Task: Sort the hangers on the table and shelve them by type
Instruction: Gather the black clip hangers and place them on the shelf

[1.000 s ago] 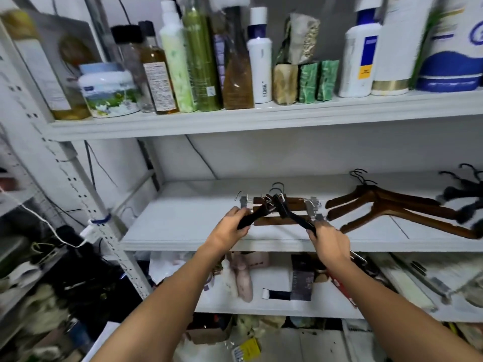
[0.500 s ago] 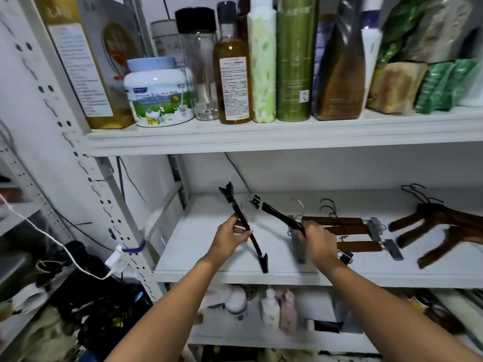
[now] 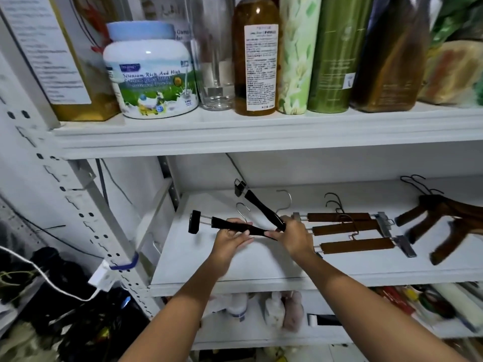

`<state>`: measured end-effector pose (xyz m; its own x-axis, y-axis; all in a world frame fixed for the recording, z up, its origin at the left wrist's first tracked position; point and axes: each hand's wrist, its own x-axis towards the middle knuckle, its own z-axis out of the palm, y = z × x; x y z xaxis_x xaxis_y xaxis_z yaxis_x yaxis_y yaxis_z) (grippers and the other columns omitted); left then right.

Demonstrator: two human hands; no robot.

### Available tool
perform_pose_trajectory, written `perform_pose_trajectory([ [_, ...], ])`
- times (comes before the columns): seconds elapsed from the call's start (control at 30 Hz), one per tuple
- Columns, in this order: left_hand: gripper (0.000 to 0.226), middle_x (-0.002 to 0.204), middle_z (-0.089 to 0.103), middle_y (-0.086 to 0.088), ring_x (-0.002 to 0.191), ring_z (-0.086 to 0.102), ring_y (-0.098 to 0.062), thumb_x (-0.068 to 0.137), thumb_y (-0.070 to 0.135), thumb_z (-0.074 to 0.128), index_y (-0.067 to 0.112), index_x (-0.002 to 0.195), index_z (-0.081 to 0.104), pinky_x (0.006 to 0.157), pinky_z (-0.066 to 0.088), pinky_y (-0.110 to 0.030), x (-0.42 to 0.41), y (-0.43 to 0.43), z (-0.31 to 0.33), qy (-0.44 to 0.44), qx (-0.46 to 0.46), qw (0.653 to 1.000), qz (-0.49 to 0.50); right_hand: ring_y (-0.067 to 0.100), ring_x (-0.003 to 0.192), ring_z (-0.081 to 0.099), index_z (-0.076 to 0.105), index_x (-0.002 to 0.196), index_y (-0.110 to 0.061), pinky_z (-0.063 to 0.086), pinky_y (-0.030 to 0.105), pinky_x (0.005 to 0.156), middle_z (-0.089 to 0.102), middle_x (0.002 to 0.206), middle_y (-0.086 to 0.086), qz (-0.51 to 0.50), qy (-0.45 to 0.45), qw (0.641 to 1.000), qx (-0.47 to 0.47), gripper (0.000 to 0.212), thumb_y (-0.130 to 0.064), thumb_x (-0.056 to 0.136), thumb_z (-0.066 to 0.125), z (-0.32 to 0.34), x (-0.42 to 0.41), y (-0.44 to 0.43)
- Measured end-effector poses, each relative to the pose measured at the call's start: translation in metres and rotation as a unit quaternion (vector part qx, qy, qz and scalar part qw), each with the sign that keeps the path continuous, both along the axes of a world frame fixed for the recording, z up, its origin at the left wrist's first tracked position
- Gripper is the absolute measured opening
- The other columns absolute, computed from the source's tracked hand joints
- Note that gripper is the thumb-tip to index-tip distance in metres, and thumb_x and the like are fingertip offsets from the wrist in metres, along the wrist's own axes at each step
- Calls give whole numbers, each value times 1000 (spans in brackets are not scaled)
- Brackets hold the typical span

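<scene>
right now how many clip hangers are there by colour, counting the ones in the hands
black clip hangers: 2, one held in the left hand, one in the right hand
brown wooden clip hangers: 3, lying on the shelf
total: 5

Forearms, two, extended forward and converging: left hand (image 3: pixel 230 240) pinches level black hanger (image 3: pixel 225 223), right hand (image 3: pixel 296 237) apparently grips tilted black hanger (image 3: pixel 258 203).
</scene>
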<state>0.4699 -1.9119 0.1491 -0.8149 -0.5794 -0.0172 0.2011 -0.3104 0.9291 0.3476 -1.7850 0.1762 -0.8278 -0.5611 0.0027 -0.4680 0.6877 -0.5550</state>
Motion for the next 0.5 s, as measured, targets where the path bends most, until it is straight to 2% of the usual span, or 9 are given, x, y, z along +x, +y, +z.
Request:
perform_pose_trajectory([
  [0.07, 25, 111, 62, -17, 107, 61, -26, 88, -15, 51, 9, 96, 50, 76, 58, -23, -4, -6, -5, -5, 24, 1000, 1, 29, 96, 62, 61, 107, -16, 49, 32, 73, 36, 73, -8, 14, -13, 1000, 1, 47, -44, 73, 77, 0, -3, -4],
  [0.13, 24, 111, 63, -16, 105, 62, -26, 88, -15, 49, 8, 96, 50, 77, 58, -23, -8, -12, -10, -10, 38, 999, -1, 28, 98, 61, 59, 111, -16, 48, 31, 76, 32, 70, -12, 24, -19, 1000, 2, 46, -35, 74, 79, -2, -7, -9],
  [0.2, 22, 111, 63, -16, 105, 62, -29, 89, -13, 50, 7, 98, 50, 79, 58, -24, -12, -18, -15, -7, 43, 999, -6, 27, 99, 62, 59, 108, -18, 49, 32, 78, 43, 73, -9, 32, -30, 999, 12, 43, -30, 73, 80, -5, -10, -17],
  [0.27, 20, 110, 62, -16, 103, 63, -28, 90, -11, 50, 5, 102, 49, 78, 58, -24, -18, -23, -17, -15, 42, 999, 0, 28, 97, 64, 60, 102, -21, 52, 35, 79, 63, 87, 0, 39, -51, 998, 16, 40, -29, 70, 81, -13, -15, -27],
  [0.3, 19, 110, 62, -17, 100, 63, -26, 91, -10, 50, 4, 104, 48, 76, 58, -22, -20, -25, -18, -25, 45, 999, 7, 28, 96, 64, 59, 99, -23, 52, 34, 77, 68, 92, 3, 37, -60, 997, 14, 39, -29, 68, 81, -17, -16, -30],
  [0.4, 20, 109, 60, -20, 89, 65, -22, 92, -2, 52, -3, 112, 49, 65, 58, -21, -27, -34, -20, -81, 51, 995, 31, 29, 94, 64, 59, 98, -23, 46, 32, 70, 69, 97, 5, 26, -58, 998, 10, 38, -29, 68, 82, -24, -25, -39],
  [0.5, 11, 97, 65, -15, 68, 69, -20, 94, 10, 55, 1, 100, 58, 56, 58, -27, -28, -45, -20, -185, 46, 981, 28, 30, 96, 63, 60, 102, -17, 44, 31, 68, 69, 99, 9, 22, -46, 999, 14, 35, -22, 73, 78, -28, -38, -46],
])
